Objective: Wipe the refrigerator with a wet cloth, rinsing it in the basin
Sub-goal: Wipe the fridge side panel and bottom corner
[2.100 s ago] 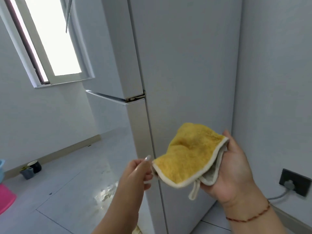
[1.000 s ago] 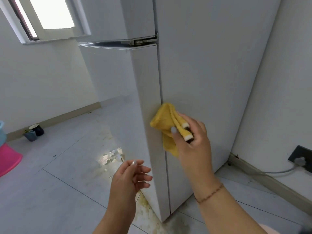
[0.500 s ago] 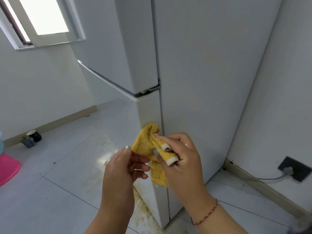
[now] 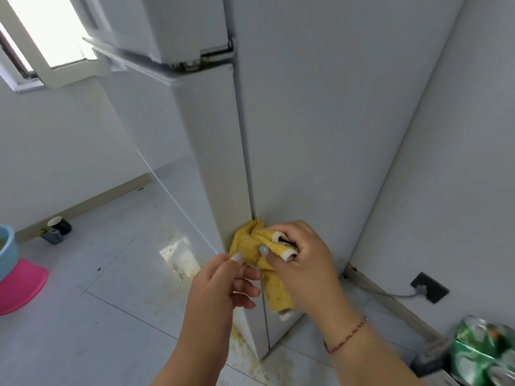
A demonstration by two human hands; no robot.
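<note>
The white refrigerator (image 4: pixel 320 129) fills the middle of the head view, its corner edge running down toward the floor. A yellow cloth (image 4: pixel 250 240) with white trim is bunched against that corner, low on the lower door. My right hand (image 4: pixel 301 263) grips the cloth, fingers curled round its folds. My left hand (image 4: pixel 225 285) is just to the left, its thumb and fingertips touching the cloth's lower left edge. A blue basin (image 4: pixel 7 246) sits at the far left edge on a pink one (image 4: pixel 22 285).
Crumbly yellowish dirt (image 4: pixel 184 263) stains the tiled floor by the refrigerator's base. A dark cup (image 4: pixel 58 227) stands by the left wall. A wall socket (image 4: pixel 430 286) with a grey cable is low on the right. Green cans (image 4: pixel 482 355) lie at the bottom right.
My right hand has carried the cloth down the refrigerator's corner edge toward the floor. My left hand has come up to the cloth and stayed beside it.
</note>
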